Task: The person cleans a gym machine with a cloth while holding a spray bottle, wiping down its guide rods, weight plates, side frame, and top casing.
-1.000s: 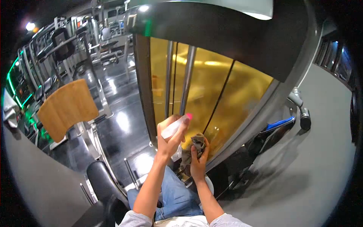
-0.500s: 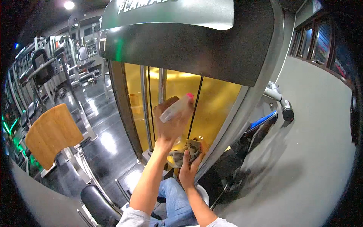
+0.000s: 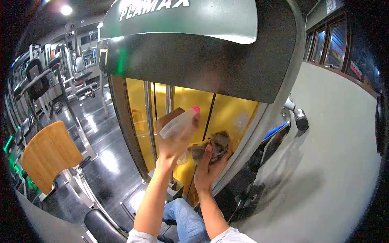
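My left hand (image 3: 173,135) is closed around a translucent spray bottle (image 3: 178,124) with a pink nozzle tip, held in front of the machine's yellow panel (image 3: 235,109). To its right, my right hand (image 3: 212,166) grips a crumpled grey-brown cloth (image 3: 216,146), close to the lower right part of the panel; whether the cloth touches it I cannot tell. Metal guide rods (image 3: 169,97) run down the panel's left side. A faint whitish patch shows on the panel above and right of the cloth.
A dark machine cover (image 3: 194,60) with white lettering spans the top. At left are a wooden board (image 3: 52,154) on a metal frame, a black padded seat (image 3: 103,226) and more gym machines. A grey wall (image 3: 336,154) with windows stands at right.
The view has tilted up and turned right, showing more of the cover. The cloth has moved up toward the panel's right side. Both hands keep their holds.
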Motion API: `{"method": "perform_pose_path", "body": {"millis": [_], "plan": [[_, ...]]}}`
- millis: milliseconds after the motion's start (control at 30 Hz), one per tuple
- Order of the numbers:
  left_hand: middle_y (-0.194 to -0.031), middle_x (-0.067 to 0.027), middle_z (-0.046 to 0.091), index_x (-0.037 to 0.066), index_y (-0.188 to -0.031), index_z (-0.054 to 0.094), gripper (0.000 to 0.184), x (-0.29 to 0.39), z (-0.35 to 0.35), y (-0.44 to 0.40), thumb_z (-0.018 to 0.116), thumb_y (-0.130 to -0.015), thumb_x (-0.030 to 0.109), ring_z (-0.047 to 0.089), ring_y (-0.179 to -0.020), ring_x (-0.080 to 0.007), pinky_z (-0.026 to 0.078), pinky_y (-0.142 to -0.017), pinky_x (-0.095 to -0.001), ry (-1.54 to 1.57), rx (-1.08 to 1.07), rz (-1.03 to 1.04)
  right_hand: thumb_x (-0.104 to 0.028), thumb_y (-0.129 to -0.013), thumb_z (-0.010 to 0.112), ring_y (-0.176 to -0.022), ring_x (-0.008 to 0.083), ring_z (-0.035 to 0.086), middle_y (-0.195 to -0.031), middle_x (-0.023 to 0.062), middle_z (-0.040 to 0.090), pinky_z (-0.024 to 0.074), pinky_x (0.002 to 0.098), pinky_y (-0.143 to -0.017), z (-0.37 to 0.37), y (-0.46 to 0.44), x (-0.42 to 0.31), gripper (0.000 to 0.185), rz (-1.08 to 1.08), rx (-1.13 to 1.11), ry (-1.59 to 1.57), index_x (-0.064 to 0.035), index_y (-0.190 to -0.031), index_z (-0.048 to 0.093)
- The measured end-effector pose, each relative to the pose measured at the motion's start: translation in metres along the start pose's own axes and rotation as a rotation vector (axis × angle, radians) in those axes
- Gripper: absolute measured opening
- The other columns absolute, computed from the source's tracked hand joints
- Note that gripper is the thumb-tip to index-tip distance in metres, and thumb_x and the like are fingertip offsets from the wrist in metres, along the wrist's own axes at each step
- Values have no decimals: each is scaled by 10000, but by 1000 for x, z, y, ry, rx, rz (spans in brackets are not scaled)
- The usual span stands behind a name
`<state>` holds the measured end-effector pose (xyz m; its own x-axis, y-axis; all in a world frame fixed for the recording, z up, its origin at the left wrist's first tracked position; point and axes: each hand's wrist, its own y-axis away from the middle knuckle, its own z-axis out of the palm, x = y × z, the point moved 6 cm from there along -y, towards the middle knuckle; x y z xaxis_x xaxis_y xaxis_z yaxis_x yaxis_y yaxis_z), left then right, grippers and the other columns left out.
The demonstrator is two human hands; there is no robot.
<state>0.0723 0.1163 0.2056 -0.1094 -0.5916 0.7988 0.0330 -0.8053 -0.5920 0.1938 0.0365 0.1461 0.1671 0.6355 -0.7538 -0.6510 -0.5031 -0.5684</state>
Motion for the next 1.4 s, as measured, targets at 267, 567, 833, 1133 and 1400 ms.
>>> {"method": "perform_pose_path", "body": {"millis": [267,567,833,1133,1400], "plan": [[-639,-12,595,12,-835,660,231,29,-22,-4,669,-838,243,503,-482,-61,375,-433,-233,141,-34,37,-255,-914,671,-1237,367,416,-1299,252,438,329,448,-1050,53,-91,-44,587,-662,125,380,29,-1358,414],[-688,-76,629,-54,-808,645,266,12,-40,14,611,-852,206,519,-458,-88,397,-412,-235,212,-36,-60,-291,-803,761,-875,377,637,-942,197,640,500,438,-781,37,-66,63,399,-136,-70,399,-28,-1058,604],[-636,-39,609,-24,-800,668,290,-7,-59,50,674,-889,252,518,-445,-80,398,-407,-222,78,-107,-109,-227,-852,752,-754,145,606,-853,72,678,501,322,-712,38,-47,31,278,-68,-71,266,-18,-1000,645],[-667,-66,642,-25,-762,646,296,-13,-69,89,640,-902,236,512,-408,-80,373,-397,-218,94,-35,-177,-403,-866,697,-754,325,676,-856,159,694,519,424,-695,50,-62,25,398,-113,-175,326,-48,-1042,653],[-692,-78,653,-26,-795,650,290,-22,-64,120,633,-917,237,514,-415,-94,388,-398,-223,68,50,-276,-391,-862,719,-708,273,649,-816,144,681,495,391,-657,-25,93,168,370,201,-298,153,-31,-914,650]]}}
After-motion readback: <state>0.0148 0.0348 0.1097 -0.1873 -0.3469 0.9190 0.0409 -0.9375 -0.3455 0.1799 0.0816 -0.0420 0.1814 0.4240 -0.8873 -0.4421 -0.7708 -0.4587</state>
